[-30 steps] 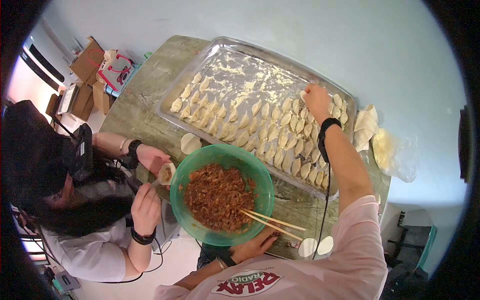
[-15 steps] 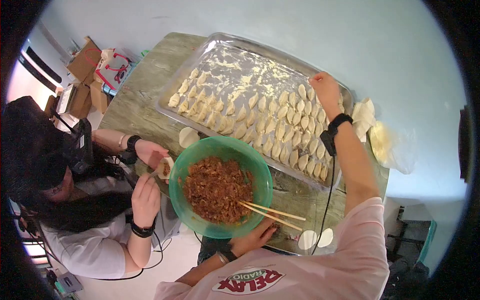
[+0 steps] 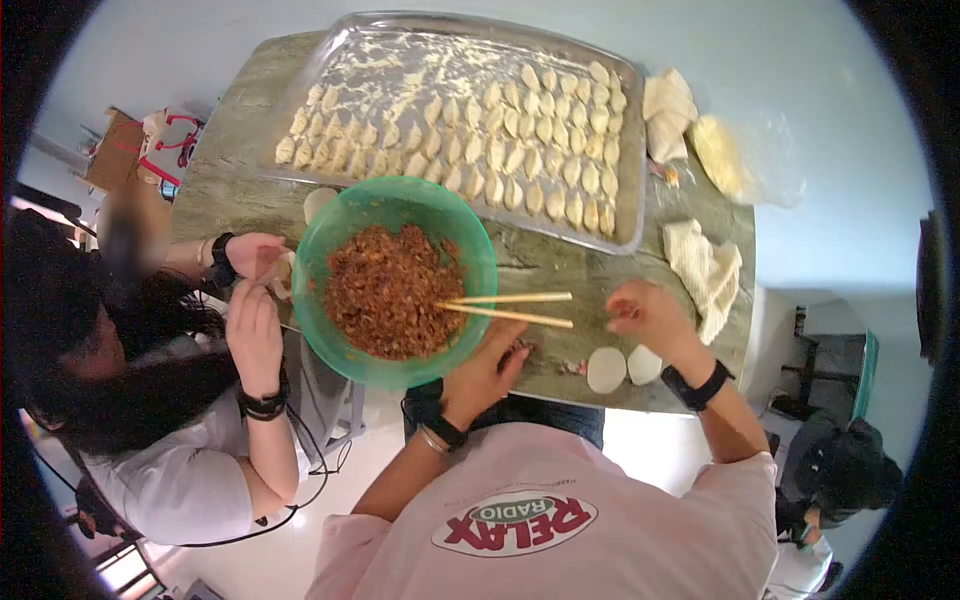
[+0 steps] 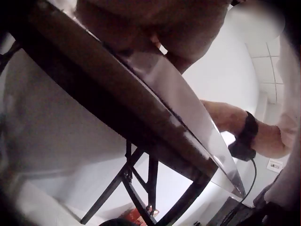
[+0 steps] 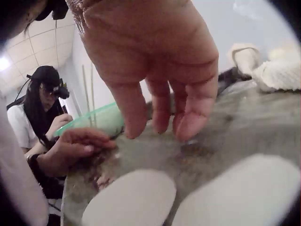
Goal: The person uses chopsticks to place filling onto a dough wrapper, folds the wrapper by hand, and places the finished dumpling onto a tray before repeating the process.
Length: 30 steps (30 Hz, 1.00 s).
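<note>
My left hand (image 3: 483, 375) rests on the near table edge beside a green bowl (image 3: 468, 212), fingers extended. Brown minced filling (image 3: 390, 290) lies in the bowl, with a pair of chopsticks (image 3: 520, 298) leaning out over the rim. Above the table's right part, my right hand (image 3: 652, 318) holds nothing; its fingers bend loosely downward in the right wrist view. Close to it lie two round dumpling wrappers (image 3: 606, 371), pale and flat. Rows of folded dumplings (image 3: 515, 157) sit on a large metal tray (image 3: 455, 72) dusted with flour.
Another person at the left holds a wrapper (image 3: 285, 272) beside the bowl. A further wrapper (image 3: 319, 204) lies between bowl and tray. Crumpled cloths (image 3: 702, 270) and a plastic bag with something yellow (image 3: 722, 160) lie along the right side. A cable runs from the other person's wrist.
My right hand has left the dumplings on the tray and come back toward me, near the two wrappers. The left hand stays by the bowl. The head view has shifted.
</note>
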### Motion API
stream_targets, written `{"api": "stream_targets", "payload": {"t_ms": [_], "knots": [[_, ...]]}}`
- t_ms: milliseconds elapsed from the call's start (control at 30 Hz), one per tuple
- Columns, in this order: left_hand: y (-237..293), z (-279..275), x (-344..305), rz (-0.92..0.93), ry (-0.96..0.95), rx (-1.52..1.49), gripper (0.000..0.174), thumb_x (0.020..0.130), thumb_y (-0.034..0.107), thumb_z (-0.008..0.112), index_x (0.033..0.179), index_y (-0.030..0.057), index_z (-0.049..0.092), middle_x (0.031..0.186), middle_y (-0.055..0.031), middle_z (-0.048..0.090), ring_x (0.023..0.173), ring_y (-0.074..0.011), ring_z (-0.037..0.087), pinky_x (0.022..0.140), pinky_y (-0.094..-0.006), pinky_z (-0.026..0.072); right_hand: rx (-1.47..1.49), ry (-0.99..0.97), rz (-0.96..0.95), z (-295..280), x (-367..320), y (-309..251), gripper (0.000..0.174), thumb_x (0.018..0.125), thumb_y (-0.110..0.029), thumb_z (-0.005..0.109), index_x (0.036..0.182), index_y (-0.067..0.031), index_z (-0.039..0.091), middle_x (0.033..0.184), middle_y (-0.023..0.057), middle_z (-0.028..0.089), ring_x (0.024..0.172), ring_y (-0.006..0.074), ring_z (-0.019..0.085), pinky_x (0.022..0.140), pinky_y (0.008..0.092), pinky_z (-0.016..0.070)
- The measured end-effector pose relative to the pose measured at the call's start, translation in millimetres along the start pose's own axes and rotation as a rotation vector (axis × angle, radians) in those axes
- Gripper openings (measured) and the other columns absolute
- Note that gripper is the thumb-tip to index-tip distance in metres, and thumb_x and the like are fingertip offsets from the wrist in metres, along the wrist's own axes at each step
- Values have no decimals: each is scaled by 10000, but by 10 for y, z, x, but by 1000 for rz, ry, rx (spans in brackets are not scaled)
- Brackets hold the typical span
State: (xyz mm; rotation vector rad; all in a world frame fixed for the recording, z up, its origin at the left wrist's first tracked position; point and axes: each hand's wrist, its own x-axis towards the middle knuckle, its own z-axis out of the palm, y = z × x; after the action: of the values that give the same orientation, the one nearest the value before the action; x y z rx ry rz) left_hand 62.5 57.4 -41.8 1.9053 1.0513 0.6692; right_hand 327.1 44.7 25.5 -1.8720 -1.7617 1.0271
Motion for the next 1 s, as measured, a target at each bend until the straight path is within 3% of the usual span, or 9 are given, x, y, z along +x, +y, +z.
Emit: {"api": "stream_targets", "payload": {"t_ms": [67,167,300,500,567,700,767,867,1000], "knots": [[-56,15,23,70,25,3,356,838,167,599,1184,107,539,1210,-129,538,1089,-296,532,859,-339,459,-131,40,-22,192,-202,-25,249,660,-87,715,859,-45,572,870,121,581,727,303,606,637,369,478],[-38,-7,49,162,71,3,317,797,92,634,1110,78,585,1159,-129,564,1018,-273,567,840,-339,464,-228,130,61,378,-366,-61,293,646,-91,723,876,-47,546,931,126,558,787,333,601,662,408,477],[99,-23,12,-14,37,-177,288,804,93,626,1086,46,596,1076,-119,605,953,-190,588,769,-283,472,-216,124,82,461,-442,12,259,654,-108,715,849,-60,551,889,119,572,801,337,597,660,419,470],[315,59,-116,-357,-174,-672,255,848,76,585,1098,26,602,1091,-82,610,1013,-149,554,851,-283,445,-294,112,78,526,-528,60,168,680,-128,687,790,-88,567,780,95,596,761,327,596,626,413,461],[333,132,-153,-383,-131,-892,337,856,84,578,1187,28,539,1112,-94,598,1027,-158,555,881,-283,436,-182,251,29,547,-544,66,152,690,-94,687,792,-79,576,769,105,596,690,276,599,596,358,463],[403,200,-171,-432,-60,-1037,416,874,126,564,1262,22,456,1121,-95,588,1044,-173,556,904,-285,432,210,157,152,475,-533,-255,120,737,-64,678,803,-64,577,743,64,600,628,158,579,572,272,451],[399,144,-99,-632,-212,-1446,436,889,162,548,1281,18,424,1121,-86,582,1028,-168,567,881,-286,449,821,34,61,533,-493,-321,99,776,-50,668,819,-43,580,749,11,589,635,70,536,577,205,429],[409,-13,-81,-503,-420,-1554,378,905,185,526,1239,21,461,1079,-66,599,983,-149,585,845,-273,464,963,-87,47,530,-410,-527,133,783,-61,672,873,-31,580,768,-27,576,662,58,535,590,194,432],[298,-89,-221,-559,-250,-1532,324,908,188,524,1186,25,497,1039,-48,614,925,-122,598,807,-253,475,895,-7,54,574,-179,-659,219,773,-64,682,963,-24,582,825,-8,583,704,74,544,634,201,444]]}}
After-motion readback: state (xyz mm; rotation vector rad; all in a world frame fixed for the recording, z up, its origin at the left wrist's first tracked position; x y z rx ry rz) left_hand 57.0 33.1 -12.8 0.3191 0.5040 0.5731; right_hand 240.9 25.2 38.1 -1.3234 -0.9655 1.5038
